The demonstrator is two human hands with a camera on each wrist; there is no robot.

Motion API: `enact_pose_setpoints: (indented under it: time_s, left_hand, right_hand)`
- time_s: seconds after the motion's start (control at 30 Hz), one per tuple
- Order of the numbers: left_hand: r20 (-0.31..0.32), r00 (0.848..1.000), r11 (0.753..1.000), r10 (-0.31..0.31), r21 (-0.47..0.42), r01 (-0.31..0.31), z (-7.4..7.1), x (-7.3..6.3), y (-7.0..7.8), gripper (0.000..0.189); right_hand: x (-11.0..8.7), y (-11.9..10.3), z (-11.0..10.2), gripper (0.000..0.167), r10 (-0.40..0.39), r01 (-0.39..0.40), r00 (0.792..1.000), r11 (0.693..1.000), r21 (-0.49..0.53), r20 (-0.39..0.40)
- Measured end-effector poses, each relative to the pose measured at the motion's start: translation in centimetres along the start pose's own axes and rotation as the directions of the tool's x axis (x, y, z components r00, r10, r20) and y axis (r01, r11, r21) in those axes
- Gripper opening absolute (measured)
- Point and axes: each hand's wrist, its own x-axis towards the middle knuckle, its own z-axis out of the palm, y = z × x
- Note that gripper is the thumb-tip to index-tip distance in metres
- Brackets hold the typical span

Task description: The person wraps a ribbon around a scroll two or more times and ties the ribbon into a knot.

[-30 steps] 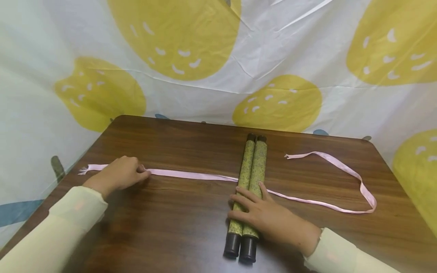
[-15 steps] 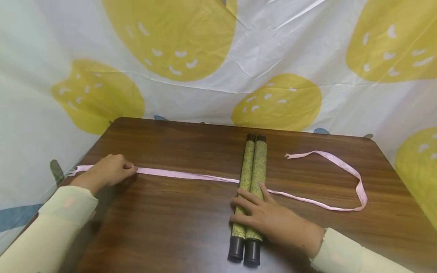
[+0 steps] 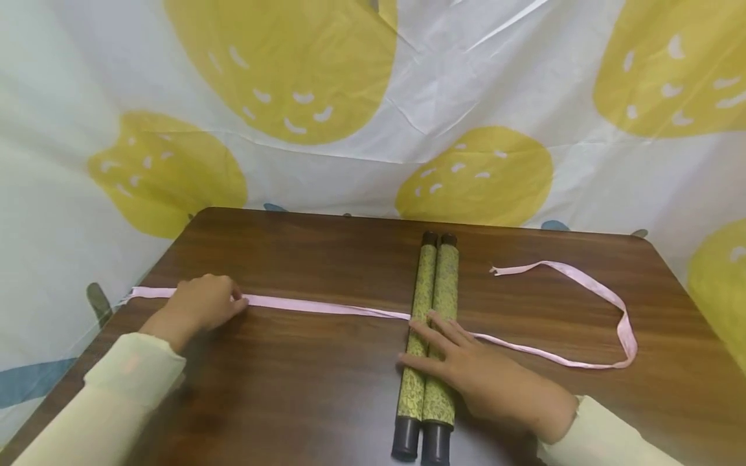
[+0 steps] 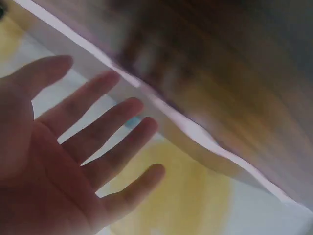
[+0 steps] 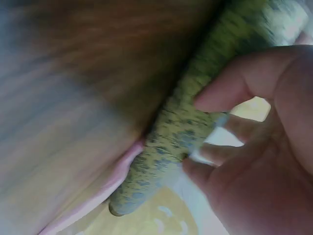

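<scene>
Two yellow-green patterned scroll rolls with black ends lie side by side on the table, the left roll (image 3: pixel 424 278) against the right roll (image 3: pixel 445 278). A pink ribbon (image 3: pixel 326 305) passes under them and runs out to both sides. My right hand (image 3: pixel 480 369) rests across the rolls with fingers spread; in the right wrist view its thumb (image 5: pixel 220 98) lies along the patterned cover. Over the ribbon's left part is my left hand (image 3: pixel 201 301). The left wrist view shows its fingers (image 4: pixel 105 125) apart and loosely extended, with the ribbon just past their tips.
The brown wooden table (image 3: pixel 315 375) has rounded far corners. Behind it hangs a white cloth (image 3: pixel 326 178) printed with yellow fruit shapes. To the right the ribbon's loose end (image 3: pixel 626 336) curves back in a hook; its frayed left tip reaches the table's left edge.
My left hand has drawn the ribbon leftward under the rolls, then loosened its pinch and come slightly back right. My right hand has shifted a little to the right on the rolls.
</scene>
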Motion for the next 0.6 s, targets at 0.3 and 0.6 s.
enact_pose_setpoints:
  time_s: [0.3,0.6]
  left_hand:
    - [-0.123,0.952,0.957,0.282,-0.039,-0.289,0.2,1.9,14.4,0.018]
    - [0.003,0.940,0.938,0.342,0.058,-0.341,1.9,4.3,21.1,0.031]
  right_hand:
    - [0.5,-0.6,-0.1,0.087,0.093,-0.095,0.995,0.994,0.052,0.046]
    - [0.6,-0.5,0.2,0.080,0.056,-0.056,0.998,0.998,0.026,0.005]
